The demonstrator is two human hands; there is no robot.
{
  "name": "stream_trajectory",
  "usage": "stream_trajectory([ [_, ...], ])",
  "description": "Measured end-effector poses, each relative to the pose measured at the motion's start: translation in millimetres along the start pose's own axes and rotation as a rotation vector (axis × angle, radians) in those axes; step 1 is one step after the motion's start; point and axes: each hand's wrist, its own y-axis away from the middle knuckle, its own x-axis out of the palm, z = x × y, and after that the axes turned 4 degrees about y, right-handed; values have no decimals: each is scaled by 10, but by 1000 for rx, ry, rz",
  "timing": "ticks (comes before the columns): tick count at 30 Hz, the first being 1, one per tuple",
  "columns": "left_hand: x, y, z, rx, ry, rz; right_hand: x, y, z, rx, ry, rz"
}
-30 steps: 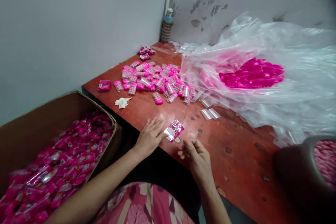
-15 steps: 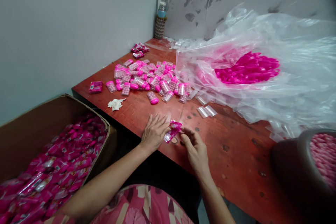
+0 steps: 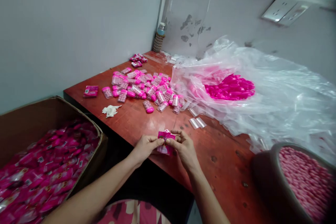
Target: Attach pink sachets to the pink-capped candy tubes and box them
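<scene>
Both hands pinch one small pink packet [image 3: 166, 142] just above the near edge of the red-brown table [image 3: 225, 154]. My left hand [image 3: 145, 146] grips its left side with thumb and fingers closed. My right hand [image 3: 183, 147] holds its right side and top edge, fingers curled. A heap of small pink-capped clear containers [image 3: 145, 89] lies farther back on the table. Two small empty clear bags [image 3: 197, 123] lie flat beyond my right hand.
A cardboard box [image 3: 34, 115] full of pink packets stands at my left. A dark tub [image 3: 265, 175] of pink candies is at the right. A big clear plastic sheet [image 3: 275, 94] holding bright pink parts covers the back right. A bottle [image 3: 159, 37] stands in the corner.
My right hand came in and took hold of the packet, which my left hand had held alone. Both hands now hold it up together; the camera tilted up.
</scene>
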Motion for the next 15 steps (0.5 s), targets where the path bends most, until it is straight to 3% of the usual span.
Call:
stream_trajectory([
  [4,-69,10,2,-51,131,-77,-67,-81,-103,-3,126,50],
  [8,-166,46,-57,-25,87,-202,-209,-224,-159,-209,711,-26],
  [10,-185,54,-92,-53,125,-227,-255,-379,-68,-358,986,-88],
  [12,-182,54,-117,-81,193,-241,-259,-612,99,-429,1123,-177],
  [15,-173,44,-132,-96,293,-277,-194,-1057,360,-341,1240,-343],
])
